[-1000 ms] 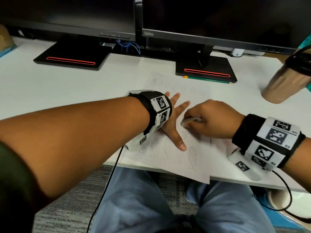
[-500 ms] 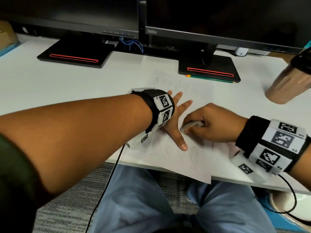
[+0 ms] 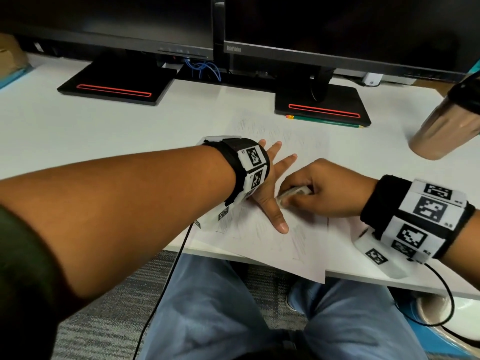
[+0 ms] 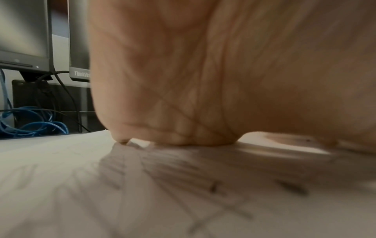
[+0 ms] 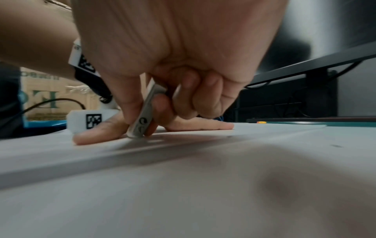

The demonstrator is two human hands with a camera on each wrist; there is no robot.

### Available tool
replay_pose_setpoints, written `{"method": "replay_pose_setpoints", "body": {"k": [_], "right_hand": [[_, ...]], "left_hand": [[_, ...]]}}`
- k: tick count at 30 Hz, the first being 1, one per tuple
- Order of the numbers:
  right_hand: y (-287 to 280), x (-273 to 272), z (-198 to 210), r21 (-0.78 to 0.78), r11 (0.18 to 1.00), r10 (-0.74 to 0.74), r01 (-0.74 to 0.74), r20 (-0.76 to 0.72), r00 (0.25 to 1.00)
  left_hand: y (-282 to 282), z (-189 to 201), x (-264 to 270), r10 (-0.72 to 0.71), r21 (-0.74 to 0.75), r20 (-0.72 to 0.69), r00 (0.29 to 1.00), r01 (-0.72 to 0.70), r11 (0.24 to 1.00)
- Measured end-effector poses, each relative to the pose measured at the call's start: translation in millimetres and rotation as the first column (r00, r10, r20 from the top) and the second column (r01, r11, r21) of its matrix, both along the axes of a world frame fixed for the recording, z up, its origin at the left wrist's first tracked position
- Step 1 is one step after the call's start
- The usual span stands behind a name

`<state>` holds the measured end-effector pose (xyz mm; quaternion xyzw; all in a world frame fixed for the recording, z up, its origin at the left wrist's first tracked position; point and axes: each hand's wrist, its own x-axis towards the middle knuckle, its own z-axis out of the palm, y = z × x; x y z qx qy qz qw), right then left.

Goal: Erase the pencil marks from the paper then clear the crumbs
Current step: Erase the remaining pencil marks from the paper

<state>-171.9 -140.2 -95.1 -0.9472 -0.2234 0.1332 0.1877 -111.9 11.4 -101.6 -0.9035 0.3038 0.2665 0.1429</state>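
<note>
Head view first: the white bench [image 3: 109, 131] fills the middle of the frame, with two dark monitors [image 3: 337, 29] across the top and a brown tumbler [image 3: 439, 133] at the right edge. The paper [image 3: 306, 255] lies at centre, its lower corner hanging past the bench's near edge, and faint pencil marks [image 3: 298, 240] show across it, both above your hands and below them.

Your left hand [image 3: 270, 190] lies spread flat on the sheet, fingers pointing to the upper right and thumb toward the bottom of the frame; the left wrist view shows the palm pressed against the page. Keep that weight on, because the overhanging corner will likely buckle if the sheet slides.

Your right hand [image 3: 324, 188] sits just right of the left thumb, pinching the eraser [image 5: 142, 119] between thumb and curled fingers. In the right wrist view the eraser stands tilted, its lower edge on the paper beside that thumb. Rub in short strokes away from the pinned hand, with moderate pressure. A few dark specks [image 5: 335, 146] that may be crumbs lie at the right; sweep them off afterwards.
</note>
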Motion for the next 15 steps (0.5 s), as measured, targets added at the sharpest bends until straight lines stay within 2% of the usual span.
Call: {"method": "replay_pose_setpoints", "body": {"k": [2,6,8,10,13,15], "right_hand": [[-1.1,1.6,0.6,-0.044,0.999,-0.015,0.018,0.066,0.998],[0.1,-1.8,-1.4,-0.008,0.999,0.034,-0.034,-0.01,0.999],[-5.4,3.1,0.9,-0.056,0.998,-0.031,0.035,0.07,0.997],[-6.5,2.8,1.3,-0.092,0.995,-0.032,0.043,0.119,0.992],[-2.8,-3.8,-2.6,-0.029,0.999,0.038,-0.039,-0.006,0.999],[-7.0,0.3,-0.2,-0.038,0.999,-0.013,0.014,0.023,1.0]], "left_hand": [[-0.2,1.0,-0.2,0.0,-0.002,0.001,1.0,0.0,1.0],[-0.4,-0.8,1.3,0.007,-0.008,-0.008,1.0,-0.007,1.0],[-0.3,-0.9,1.2,0.009,-0.008,-0.005,1.0,-0.01,1.0],[-1.1,-0.8,1.0,0.004,-0.012,0.0,1.0,-0.004,1.0],[-0.4,-1.7,2.6,0.0,-0.012,-0.002,1.0,0.0,1.0],[0.7,-2.2,3.4,0.001,-0.011,0.0,1.0,-0.001,1.0]]}}
